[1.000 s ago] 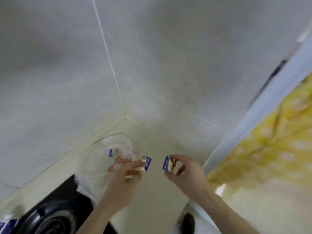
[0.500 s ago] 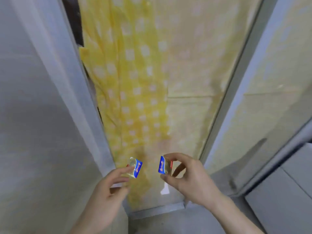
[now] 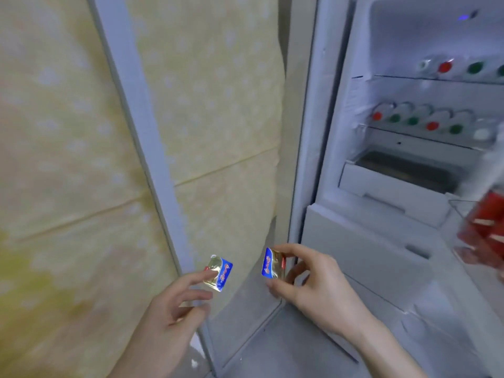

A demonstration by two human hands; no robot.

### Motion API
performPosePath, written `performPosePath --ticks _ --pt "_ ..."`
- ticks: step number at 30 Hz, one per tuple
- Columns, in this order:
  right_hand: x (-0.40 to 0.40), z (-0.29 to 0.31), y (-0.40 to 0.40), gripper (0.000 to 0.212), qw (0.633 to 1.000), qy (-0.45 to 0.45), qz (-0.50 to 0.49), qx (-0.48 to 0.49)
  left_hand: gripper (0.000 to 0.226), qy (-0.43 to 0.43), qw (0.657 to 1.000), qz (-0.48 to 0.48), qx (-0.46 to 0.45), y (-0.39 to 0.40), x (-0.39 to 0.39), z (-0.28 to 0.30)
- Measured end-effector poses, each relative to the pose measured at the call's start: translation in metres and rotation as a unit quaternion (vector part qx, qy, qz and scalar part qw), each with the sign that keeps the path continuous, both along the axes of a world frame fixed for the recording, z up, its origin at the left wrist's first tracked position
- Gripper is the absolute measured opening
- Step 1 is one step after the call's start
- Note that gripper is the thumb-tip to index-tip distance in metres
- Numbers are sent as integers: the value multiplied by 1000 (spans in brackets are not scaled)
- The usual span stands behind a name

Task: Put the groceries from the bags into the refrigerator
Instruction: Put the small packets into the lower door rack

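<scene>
A pale yellow curtain with faint white squares (image 3: pixel 218 105) fills the left and centre of the frame, crossed by a grey-white upright frame bar (image 3: pixel 136 126); on the right stands the open white refrigerator (image 3: pixel 381 241). Low in the middle of the frame, the left hand (image 3: pixel 169 320) pinches a small gold-foil packet with a blue label edge (image 3: pixel 219 272) between thumb and fingertips, the remaining fingers loosely extended. Just to its right, apart from it, the right hand (image 3: pixel 313 290) grips a second small gold-foil packet with a blue label (image 3: pixel 272 266) between its curled forefinger on top and thumb below, held upright on edge. Both packets hang in the air in front of the curtain and the refrigerator's left edge, outside the compartment. In the upper right of the frame, two refrigerator shelves carry rows of small clear bottles with red, green and white caps (image 3: pixel 425 121). Below them sits a white drawer with a dark opening (image 3: pixel 403 170). At the right edge, a blurred red and clear container (image 3: pixel 485 230) shows partly, its kind unclear.
</scene>
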State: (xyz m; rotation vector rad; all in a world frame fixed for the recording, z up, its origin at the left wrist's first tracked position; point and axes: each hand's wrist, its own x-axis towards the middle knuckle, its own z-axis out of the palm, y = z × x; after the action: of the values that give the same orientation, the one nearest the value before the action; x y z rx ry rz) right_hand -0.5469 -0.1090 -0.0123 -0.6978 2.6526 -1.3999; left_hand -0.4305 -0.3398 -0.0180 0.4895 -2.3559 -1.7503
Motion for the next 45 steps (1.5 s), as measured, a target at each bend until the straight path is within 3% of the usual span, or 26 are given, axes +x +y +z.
performPosePath --ticks 6,12,16,22,31,38,45 --pt "-45 4 81 40 996 23 -86 -7 49 15 994 -108 -4 64 -89 2" --pt "-61 9 141 42 984 34 -176 -8 66 20 976 -216 -15 114 -154 11" --pt "-65 16 171 43 970 44 -240 -1 50 40 960 -277 -10 141 -193 21" --pt "-72 24 187 41 945 44 -324 8 52 49 931 -360 -14 163 -250 26" --pt "-78 27 176 42 888 48 -455 37 46 60 863 -500 -29 183 -337 34" --pt "-68 37 176 41 835 58 -542 84 8 152 803 -571 -75 244 -386 57" --pt "-65 48 203 38 801 33 -591 87 13 204 742 -618 -157 330 -418 76"
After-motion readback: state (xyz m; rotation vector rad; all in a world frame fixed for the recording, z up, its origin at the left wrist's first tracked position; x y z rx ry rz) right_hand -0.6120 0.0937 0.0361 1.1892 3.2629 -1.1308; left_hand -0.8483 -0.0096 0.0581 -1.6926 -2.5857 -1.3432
